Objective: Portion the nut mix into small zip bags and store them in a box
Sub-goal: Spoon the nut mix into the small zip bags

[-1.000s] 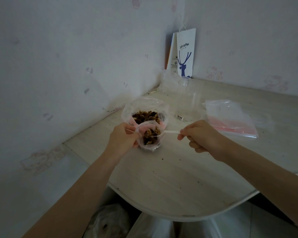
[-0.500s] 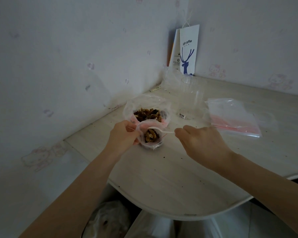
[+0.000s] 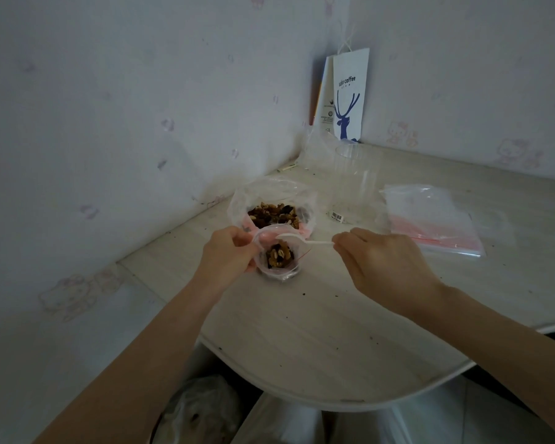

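Fingers, left: your left hand [image 3: 228, 254] curls its fingers [image 3: 242, 242] round the near rim of the small zip bag [image 3: 281, 267] and holds its mouth open.
Fingers, right: your right hand [image 3: 385, 267] pinches the handle end of the white plastic spoon [image 3: 297, 240] between thumb and fingertips; how the other fingers lie you cannot tell from this angle.
Small zip bag: it stands on the table [image 3: 318, 331], partly filled with nuts, just in front of the large bag [image 3: 269, 193] and touching it.
Spoon: its bowl sits over the small bag's mouth, roughly level; whether it carries any nuts you cannot tell.
Large bag: clear, open at the top, nut mix [image 3: 274, 213] showing inside, nearer the wall than the small bag.
Empty zip bags [image 3: 430, 216]: a flat stack with red strips, to your right, well apart from the nuts.
Clear plastic container [image 3: 354, 181]: between the large bag and the stack, toward the corner, a barcode sticker low on it.
Paper bag [image 3: 350, 97]: white, blue deer and "coffee" lettering, upright in the corner.
Table: pale wood grain, rounded front edge, dark crumbs scattered across it.
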